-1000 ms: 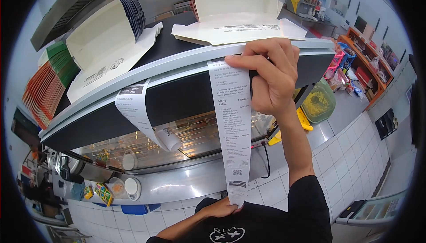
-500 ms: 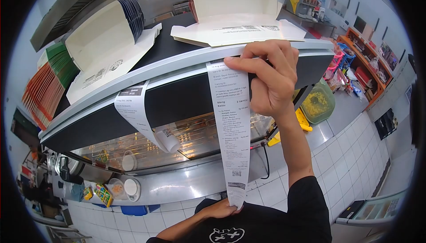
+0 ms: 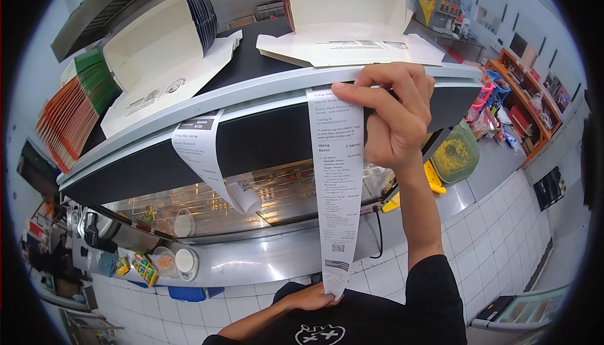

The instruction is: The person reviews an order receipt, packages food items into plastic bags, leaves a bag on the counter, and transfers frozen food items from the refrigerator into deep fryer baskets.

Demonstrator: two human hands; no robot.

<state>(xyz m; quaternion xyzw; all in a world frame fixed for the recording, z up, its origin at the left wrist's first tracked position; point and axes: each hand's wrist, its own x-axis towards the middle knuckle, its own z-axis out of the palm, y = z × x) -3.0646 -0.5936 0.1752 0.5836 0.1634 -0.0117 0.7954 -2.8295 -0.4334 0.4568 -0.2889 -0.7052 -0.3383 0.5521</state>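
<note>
A long printed receipt (image 3: pixel 340 175) hangs down the front of a black warming cabinet (image 3: pixel 270 132), its top edge at the cabinet's silver rail (image 3: pixel 251 84). My right hand (image 3: pixel 396 115) is at that top edge, fingers curled and thumb pressing the paper by the rail. Low down, close to my black shirt, my left hand (image 3: pixel 313 296) pinches the receipt's bottom end and holds the strip stretched. Left of it, a second receipt (image 3: pixel 198 150) dangles from the same rail with its lower end curled up.
Open cardboard boxes (image 3: pixel 352 49) and stacked folded cartons (image 3: pixel 69 102) stand on the cabinet top. A green tub of yellow food (image 3: pixel 454 153) sits at right beside yellow tongs (image 3: pixel 434 178). Behind are orange shelves (image 3: pixel 525 102). Small containers (image 3: pixel 186 263) line the steel counter (image 3: pixel 251 260).
The view has shifted slightly, so the cabinet and boxes appear a little further right. Both hands keep their places on the receipt.
</note>
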